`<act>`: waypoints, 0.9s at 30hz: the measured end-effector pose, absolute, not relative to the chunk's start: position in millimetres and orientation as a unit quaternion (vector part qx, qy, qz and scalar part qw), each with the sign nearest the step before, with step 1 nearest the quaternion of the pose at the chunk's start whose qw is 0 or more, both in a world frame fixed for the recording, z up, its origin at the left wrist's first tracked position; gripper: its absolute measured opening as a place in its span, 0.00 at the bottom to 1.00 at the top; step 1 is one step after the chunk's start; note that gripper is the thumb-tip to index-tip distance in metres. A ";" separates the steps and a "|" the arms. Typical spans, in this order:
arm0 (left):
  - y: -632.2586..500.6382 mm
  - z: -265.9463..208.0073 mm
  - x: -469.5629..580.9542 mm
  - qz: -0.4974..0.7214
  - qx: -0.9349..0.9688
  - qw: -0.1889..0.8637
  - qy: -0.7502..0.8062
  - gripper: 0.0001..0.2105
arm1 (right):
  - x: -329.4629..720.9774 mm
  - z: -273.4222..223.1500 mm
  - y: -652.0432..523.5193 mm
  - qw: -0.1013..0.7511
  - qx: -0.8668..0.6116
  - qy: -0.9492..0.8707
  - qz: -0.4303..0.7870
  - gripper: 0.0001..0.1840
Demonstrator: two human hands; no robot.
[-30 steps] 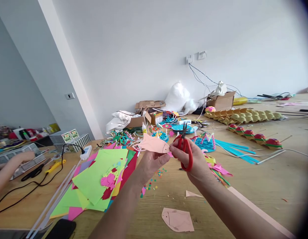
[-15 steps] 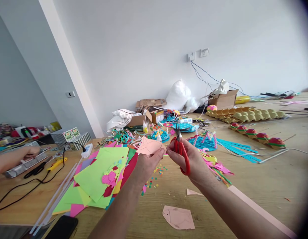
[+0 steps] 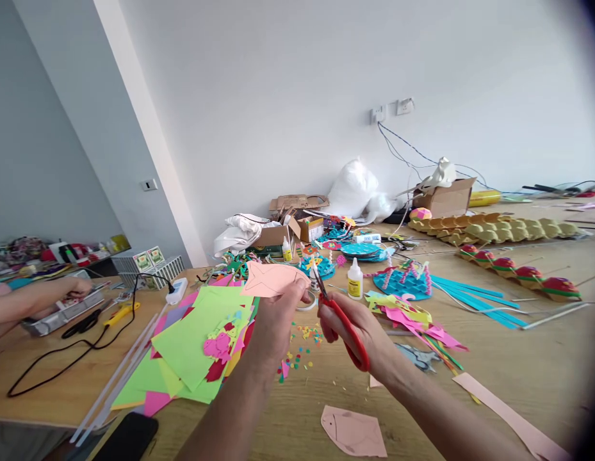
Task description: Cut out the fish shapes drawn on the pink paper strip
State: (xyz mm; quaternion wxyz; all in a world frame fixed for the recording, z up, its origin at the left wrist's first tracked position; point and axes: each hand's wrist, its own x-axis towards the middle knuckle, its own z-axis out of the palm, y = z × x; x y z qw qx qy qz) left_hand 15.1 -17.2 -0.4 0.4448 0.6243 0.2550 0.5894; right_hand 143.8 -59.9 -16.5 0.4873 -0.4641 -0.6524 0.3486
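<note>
A black smartphone (image 3: 127,438) lies nearest, low and well to the left of the fingers. A pink paper offcut strip (image 3: 499,406) lies well off to their right. A loose pale pink sheet with a drawn fish (image 3: 353,432) rests flat on the wooden table (image 3: 522,358), below the fingers of the right hand (image 3: 371,334).

Those fingers are curled round the red-handled scissors (image 3: 352,330), the blades pointing up and away. The left hand (image 3: 280,320) pinches the pale pink fish cutout (image 3: 266,280) between thumb and fingers, the paper spreading leftward from the grip. The blade tips are just right of the left fingertips; I can't tell whether they touch paper.

That closeness is the hazard, I'd say: a careless squeeze could nick a fingertip, and if the unsupported tail end sags or twists, a cut could stray from the pencilled outline.

Left of the fingers spreads a stack of lime-green paper (image 3: 179,330). Straight beyond the right fingers stands a white glue bottle (image 3: 355,285), which a wide swing of the scissors might tip. Farther left, another person's hand (image 3: 79,288) is busy; farthest beyond the fingers sits a white plastic bag (image 3: 353,186).
</note>
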 end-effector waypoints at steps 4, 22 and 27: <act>-16.9 0.7 15.0 0.590 0.627 0.454 0.229 0.11 | 138.3 -19.9 -62.9 0.467 -0.453 -0.667 0.364 0.23; -21.1 -4.6 24.0 0.608 0.562 0.512 0.227 0.07 | 135.7 -15.8 -67.2 0.479 -0.452 -0.639 0.397 0.24; -20.5 -5.1 24.7 0.608 0.567 0.509 0.222 0.07 | 135.4 -16.5 -66.0 0.485 -0.446 -0.634 0.404 0.23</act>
